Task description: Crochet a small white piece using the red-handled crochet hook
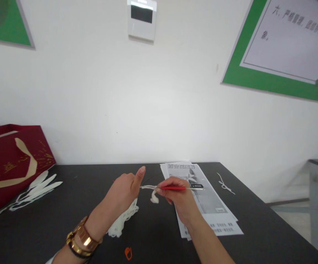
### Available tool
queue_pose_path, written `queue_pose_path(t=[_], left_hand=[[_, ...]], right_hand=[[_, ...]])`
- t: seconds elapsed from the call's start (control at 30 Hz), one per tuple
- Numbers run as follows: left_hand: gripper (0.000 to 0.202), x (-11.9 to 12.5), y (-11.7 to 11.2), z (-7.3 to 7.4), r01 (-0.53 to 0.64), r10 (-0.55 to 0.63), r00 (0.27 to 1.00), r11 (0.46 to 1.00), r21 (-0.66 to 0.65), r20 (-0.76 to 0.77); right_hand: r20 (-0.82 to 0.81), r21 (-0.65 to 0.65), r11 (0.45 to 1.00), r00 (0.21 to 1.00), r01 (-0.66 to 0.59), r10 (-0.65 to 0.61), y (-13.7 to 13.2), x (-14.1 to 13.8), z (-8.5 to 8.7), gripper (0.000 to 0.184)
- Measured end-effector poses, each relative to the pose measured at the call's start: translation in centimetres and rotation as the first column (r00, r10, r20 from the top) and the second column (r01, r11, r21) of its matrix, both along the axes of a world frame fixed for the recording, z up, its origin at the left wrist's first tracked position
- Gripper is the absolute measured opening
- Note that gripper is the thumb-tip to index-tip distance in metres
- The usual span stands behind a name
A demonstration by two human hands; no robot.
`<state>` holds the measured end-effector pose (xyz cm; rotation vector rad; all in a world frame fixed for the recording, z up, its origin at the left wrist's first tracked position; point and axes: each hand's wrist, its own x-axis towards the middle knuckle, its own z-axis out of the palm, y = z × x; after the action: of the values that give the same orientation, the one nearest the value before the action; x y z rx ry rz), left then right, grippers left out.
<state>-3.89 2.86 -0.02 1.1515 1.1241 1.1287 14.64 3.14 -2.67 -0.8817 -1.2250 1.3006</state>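
Note:
My left hand [127, 190] is curled with the thumb up and holds white yarn [123, 220] that trails down toward my wrist. My right hand [176, 194] pinches a red-handled crochet hook [175, 188], whose metal shaft points right. A short strand of the yarn stretches between both hands, and a small white crocheted piece [154, 198] hangs below the hook. Both hands hover just above the black table [65, 227]. A gold watch and bracelets sit on my left wrist.
Printed instruction sheets [211, 209] lie under my right hand. A dark red gift bag [7, 165] stands at the far left with white petal-like pieces [41, 185] beside it. A white thread scrap [225, 185] and an orange stitch marker [128, 253] lie on the table.

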Motion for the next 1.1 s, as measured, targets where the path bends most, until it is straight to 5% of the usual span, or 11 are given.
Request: queue_pose_path(t=[0.1,0.27,0.5,0.7,0.77,0.9,1.0,1.1], left_hand=[[0.071,-0.4,0.6,-0.6,0.17,-0.161,0.984,0.979,-0.113,0.079],[0.07,-1.0,0.9,-1.1,0.391,-0.299,0.882,0.896,-0.209,0.365],[0.05,-0.6,0.8,-2.2,0.42,-0.196,0.746,0.88,-0.221,0.636],[0.023,0.5,-0.5,-1.8,0.39,-0.114,0.687,0.891,-0.231,0.717],[0.035,0.7,-1.2,-1.3,0.381,-0.131,0.698,0.9,-0.211,0.704],[0.048,1.1,-2.1,-0.5,0.26,-0.235,0.885,0.965,-0.009,0.401],[0.061,1.4,-2.1,-0.6,0.162,-0.179,0.97,0.981,0.109,0.167],[0.064,1.7,-2.0,-0.9,0.122,-0.139,0.986,0.977,0.177,0.087]], right_hand=[[0.078,0.091,0.996,0.997,0.022,-0.029,-0.1,0.0,0.2,0.011],[0.135,0.057,0.997,0.99,-0.052,0.044,-0.2,-0.1,0.3,0.012],[-0.074,-0.122,0.98,0.987,-0.154,0.146,0.0,-0.1,0.1,0.019],[-0.263,-0.122,0.973,0.952,-0.194,0.157,-0.4,-0.6,0.5,0.02],[-0.28,-0.099,0.979,0.949,-0.179,0.145,-0.4,-0.7,0.4,0.02],[-0.264,-0.084,0.989,0.96,-0.119,0.093,-0.3,-0.7,0.1,0.018],[-0.17,-0.044,0.996,0.983,-0.072,0.063,-0.4,-0.6,0.0,0.016],[-0.065,0.034,0.998,0.997,-0.045,0.047,-0.5,-0.4,0.2,0.014]])
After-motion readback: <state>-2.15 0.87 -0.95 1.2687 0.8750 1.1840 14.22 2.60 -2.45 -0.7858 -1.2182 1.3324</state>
